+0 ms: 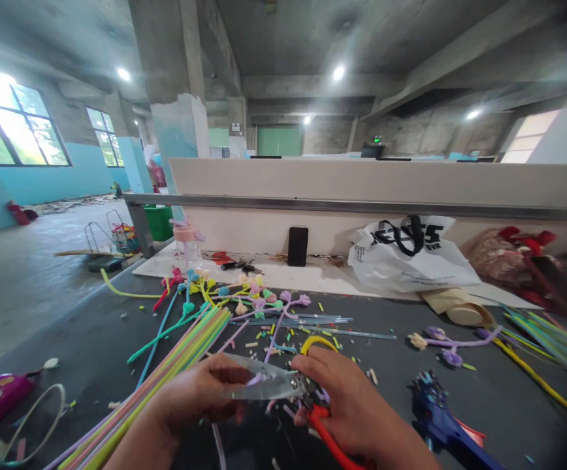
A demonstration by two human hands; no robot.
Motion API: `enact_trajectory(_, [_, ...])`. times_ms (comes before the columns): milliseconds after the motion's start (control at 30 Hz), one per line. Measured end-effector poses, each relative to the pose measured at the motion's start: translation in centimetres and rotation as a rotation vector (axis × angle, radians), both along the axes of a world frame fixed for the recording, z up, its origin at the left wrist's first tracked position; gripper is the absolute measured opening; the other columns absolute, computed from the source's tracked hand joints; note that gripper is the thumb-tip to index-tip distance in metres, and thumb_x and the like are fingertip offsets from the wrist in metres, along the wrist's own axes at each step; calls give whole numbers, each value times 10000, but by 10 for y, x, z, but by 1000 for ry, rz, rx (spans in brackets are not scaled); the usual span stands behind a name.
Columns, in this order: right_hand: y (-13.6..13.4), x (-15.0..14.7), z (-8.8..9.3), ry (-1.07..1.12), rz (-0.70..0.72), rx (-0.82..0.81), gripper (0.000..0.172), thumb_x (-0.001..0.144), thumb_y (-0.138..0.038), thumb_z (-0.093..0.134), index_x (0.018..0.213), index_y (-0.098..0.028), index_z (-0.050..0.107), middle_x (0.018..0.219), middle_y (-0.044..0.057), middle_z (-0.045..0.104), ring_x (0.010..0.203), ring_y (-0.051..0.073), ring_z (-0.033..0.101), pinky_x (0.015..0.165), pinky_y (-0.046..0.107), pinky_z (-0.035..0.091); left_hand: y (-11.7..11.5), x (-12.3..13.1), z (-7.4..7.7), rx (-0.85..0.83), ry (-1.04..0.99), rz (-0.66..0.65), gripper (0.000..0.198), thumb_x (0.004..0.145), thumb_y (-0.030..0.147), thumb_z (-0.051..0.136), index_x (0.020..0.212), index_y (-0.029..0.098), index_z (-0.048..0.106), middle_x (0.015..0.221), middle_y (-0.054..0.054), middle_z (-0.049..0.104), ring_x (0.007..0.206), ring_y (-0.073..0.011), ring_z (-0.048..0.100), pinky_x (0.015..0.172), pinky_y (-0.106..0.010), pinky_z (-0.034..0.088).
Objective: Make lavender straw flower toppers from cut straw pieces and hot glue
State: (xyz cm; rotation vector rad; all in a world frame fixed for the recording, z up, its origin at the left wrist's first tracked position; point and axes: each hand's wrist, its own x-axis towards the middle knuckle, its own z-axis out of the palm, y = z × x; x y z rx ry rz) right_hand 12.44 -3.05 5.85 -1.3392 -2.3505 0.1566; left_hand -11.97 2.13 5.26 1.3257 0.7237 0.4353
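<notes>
- The scissors are over the front middle of the tabletop, blades spread apart and pointing left; one handle is yellow, the other red.
- A purple piece shows between the blades.
- The right hand is wrapped around the handles, its fingers holding the scissors, the forearm coming in from the lower right.
- The left hand is by the blade tips, forearm rising from the bottom edge, fingers curled; the blades partly cover them, so I cannot tell whether they grip the purple piece.
- Beside the left forearm lies a bundle of coloured strips, slanting away from the wearer.
- Beyond it, small coloured flowers lie in a heap, with cut bits scattered nearby.
- A blue tool lies to the right.
- At the back, a dark phone stands upright.
- A white bag bears large black letters, seemingly ending in "ES"; folds and its black handle obscure the rest, and the finer print is illegible.
</notes>
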Motion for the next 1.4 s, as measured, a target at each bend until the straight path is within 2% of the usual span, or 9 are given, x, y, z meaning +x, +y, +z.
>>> enact_trajectory(167, [1,-1,0,-24,9,-47,432,645,-364,711,1028,-239,554,880,23,562,774,177,508,673,270,372,-1,3,6,-2,99,-22,140,607,211,623,507,114,633,372,56,356,341,-37,253,372,-232,99])
enact_trajectory(500, [0,-5,-10,99,-9,-110,162,706,-350,632,758,-209,573,606,-47,505,550,113,434,515,224,307,2,-1,-10,-19,-110,-23,292,664,384,680,686,97,629,522,4,525,364,-30,300,360,-201,155])
enact_trajectory(567, [5,-5,-14,229,-134,-110,196,733,-367,594,853,-213,576,618,-42,530,548,119,462,516,223,341,3,1,-10,25,-120,-44,358,692,451,648,621,103,595,464,36,438,364,-30,264,367,-202,139])
enact_trajectory(733, [33,15,-26,511,-734,-70,402,766,-399,516,1112,-195,490,764,29,657,674,198,617,596,277,449,0,19,-5,330,-70,47,443,755,554,526,635,131,576,474,61,332,428,-61,273,415,-196,179])
enact_trajectory(967, [42,51,-29,159,-967,-185,592,784,-313,512,1284,-31,368,961,180,662,876,259,639,712,329,461,-9,46,-8,940,129,259,270,862,261,446,656,161,588,595,-6,526,564,-113,487,552,-207,310])
enact_trajectory(1133, [25,54,-14,28,-949,-154,253,811,-266,487,971,-138,636,866,175,671,855,294,625,728,392,435,-12,56,-14,1184,210,270,204,863,209,439,728,181,590,656,-29,582,608,-131,545,580,-209,345])
enact_trajectory(1200, [20,48,-7,29,-900,-73,251,841,-287,455,836,-152,666,903,174,655,950,296,581,816,413,401,-12,60,-15,1258,254,258,209,866,211,437,714,182,577,633,-23,570,580,-126,535,558,-213,338])
enact_trajectory(1300, [18,34,-2,313,-607,-42,278,860,-312,434,812,-160,661,861,115,637,902,240,571,804,373,421,-13,65,-13,1318,286,215,225,877,208,416,705,184,557,612,-14,560,555,-123,522,538,-219,335])
enact_trajectory(1400, [16,18,-4,810,-181,-335,351,761,-380,580,1052,-183,586,899,54,586,636,138,545,540,263,452,-15,70,-12,1335,273,178,209,888,190,376,804,189,566,692,-28,602,644,-143,561,589,-226,371])
